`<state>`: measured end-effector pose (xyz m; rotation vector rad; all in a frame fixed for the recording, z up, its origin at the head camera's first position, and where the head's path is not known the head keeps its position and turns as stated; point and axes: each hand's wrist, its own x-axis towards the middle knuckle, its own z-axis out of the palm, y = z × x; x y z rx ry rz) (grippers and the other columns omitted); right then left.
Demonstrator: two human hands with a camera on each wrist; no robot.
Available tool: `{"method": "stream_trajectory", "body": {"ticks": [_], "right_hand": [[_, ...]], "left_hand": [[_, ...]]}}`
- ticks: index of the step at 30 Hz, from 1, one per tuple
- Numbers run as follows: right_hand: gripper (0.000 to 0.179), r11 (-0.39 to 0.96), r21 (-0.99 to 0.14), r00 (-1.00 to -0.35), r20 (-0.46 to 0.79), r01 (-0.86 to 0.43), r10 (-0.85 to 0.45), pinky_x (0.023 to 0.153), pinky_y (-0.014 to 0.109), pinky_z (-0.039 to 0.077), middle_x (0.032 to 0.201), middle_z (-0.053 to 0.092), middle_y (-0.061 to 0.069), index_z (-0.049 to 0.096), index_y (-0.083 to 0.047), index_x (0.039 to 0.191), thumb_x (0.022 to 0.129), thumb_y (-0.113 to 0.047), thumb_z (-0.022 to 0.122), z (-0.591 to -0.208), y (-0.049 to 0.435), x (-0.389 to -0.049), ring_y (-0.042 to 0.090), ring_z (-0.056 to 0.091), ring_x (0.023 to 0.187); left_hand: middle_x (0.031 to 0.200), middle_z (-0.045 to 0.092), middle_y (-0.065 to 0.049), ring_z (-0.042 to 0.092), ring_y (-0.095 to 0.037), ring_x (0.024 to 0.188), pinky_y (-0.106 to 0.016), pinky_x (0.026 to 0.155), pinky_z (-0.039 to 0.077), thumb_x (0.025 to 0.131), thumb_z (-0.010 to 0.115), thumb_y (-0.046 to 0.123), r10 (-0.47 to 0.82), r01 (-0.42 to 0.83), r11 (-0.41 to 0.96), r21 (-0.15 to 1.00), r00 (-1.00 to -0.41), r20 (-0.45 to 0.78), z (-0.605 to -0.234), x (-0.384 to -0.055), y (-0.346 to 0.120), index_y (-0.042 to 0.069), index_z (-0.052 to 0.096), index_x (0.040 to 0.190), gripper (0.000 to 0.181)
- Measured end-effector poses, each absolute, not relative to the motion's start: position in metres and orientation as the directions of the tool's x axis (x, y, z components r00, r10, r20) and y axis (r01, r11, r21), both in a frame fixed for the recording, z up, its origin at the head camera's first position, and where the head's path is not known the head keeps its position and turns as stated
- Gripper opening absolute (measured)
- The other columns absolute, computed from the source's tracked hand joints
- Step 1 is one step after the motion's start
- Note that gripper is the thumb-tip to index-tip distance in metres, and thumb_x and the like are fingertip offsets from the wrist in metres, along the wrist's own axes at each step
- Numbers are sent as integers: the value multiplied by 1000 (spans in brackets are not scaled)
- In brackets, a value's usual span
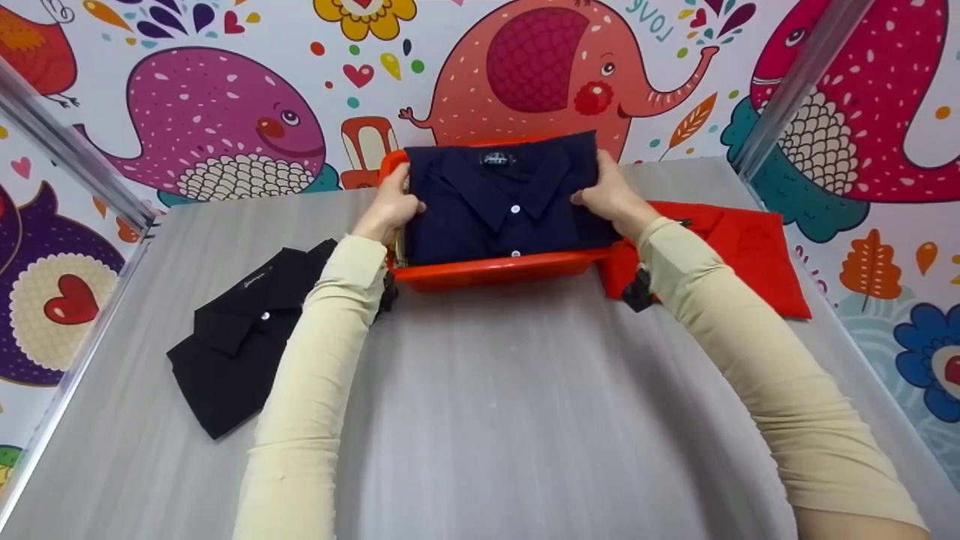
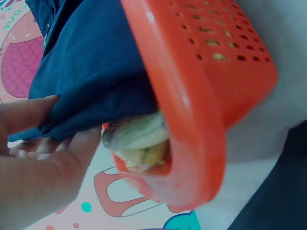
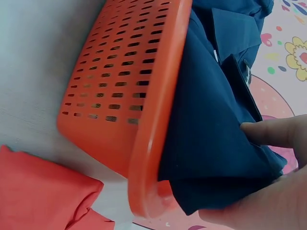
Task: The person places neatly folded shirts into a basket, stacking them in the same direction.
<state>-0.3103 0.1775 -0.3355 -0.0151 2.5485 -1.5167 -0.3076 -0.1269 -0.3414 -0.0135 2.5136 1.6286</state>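
A folded navy shirt (image 1: 480,202) with a collar and white buttons lies across the top of an orange plastic basket (image 1: 502,271). My left hand (image 1: 391,202) pinches its left edge, thumb on top and fingers beneath, as the left wrist view shows. At the opposite edge my right hand (image 1: 611,195) grips the cloth the same way, with the thumb (image 3: 266,132) on the upper face. Under the shirt, some pale yellowish and greenish items (image 2: 144,143) sit in the basket; their kind is unclear.
On the table (image 1: 480,420), a folded black shirt (image 1: 240,337) lies to the left, partly behind my left sleeve. A folded red shirt (image 1: 750,262) lies right of the basket, partly behind my right forearm. A patterned wall (image 1: 360,82) stands right behind the basket.
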Motion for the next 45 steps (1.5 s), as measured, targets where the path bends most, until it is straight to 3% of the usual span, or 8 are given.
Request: {"method": "stream_trajectory", "body": {"ticks": [5,12,19,25,31,38,45], "right_hand": [[80,552,-831,-984,-149,69,-101,115,42,14,157,15,20,8,2,152,88,8,55,-342,177,-316,32,16,142],[65,720,-690,-988,-50,-69,-143,111,47,25,145,35,28,26,8,145,89,2,59,-353,179,-324,39,33,133],[64,770,-629,-987,-25,-107,-158,110,48,26,145,35,29,27,9,144,90,-1,59,-359,178,-327,41,33,132],[59,786,-608,-990,-11,-106,-142,106,48,32,140,41,28,33,7,142,90,-3,60,-362,178,-327,41,41,127],[50,787,-605,-992,41,-121,-122,97,50,36,126,46,28,41,4,133,88,-3,61,-362,193,-326,41,42,112],[32,767,-627,-990,51,-134,-131,97,51,37,123,46,29,49,7,116,87,-2,60,-364,216,-318,42,41,113],[29,776,-618,-991,49,-125,-121,94,52,39,115,50,30,54,11,112,86,-4,58,-371,238,-311,43,44,108]], "left_hand": [[157,20,-17,18,-25,142,-33,112,21,79,45,-21,61,-80,506,859,-990,-128,-346,-310,-127,2,19,153,82],[149,33,-24,29,-34,137,-40,111,25,79,51,-13,35,-31,728,685,-996,-83,-353,-313,-131,-5,25,149,75],[145,39,-25,33,-37,135,-39,111,27,83,50,-7,54,7,821,570,-996,-65,-358,-316,-130,-8,27,147,68],[138,46,-26,43,-38,128,-42,106,34,83,54,-7,17,-10,800,600,-999,-39,-358,-314,-127,-5,31,144,66],[135,47,-29,44,-40,124,-46,105,34,86,64,2,19,11,791,612,-1000,-6,-352,-313,-136,-4,33,141,63],[128,50,-29,48,-39,112,-47,97,39,89,61,5,59,30,794,608,-998,-27,-347,-307,-156,-8,42,134,51],[129,49,-33,45,-41,120,-48,99,38,88,60,5,53,20,768,641,-998,-33,-347,-297,-183,-11,43,129,48]]}}
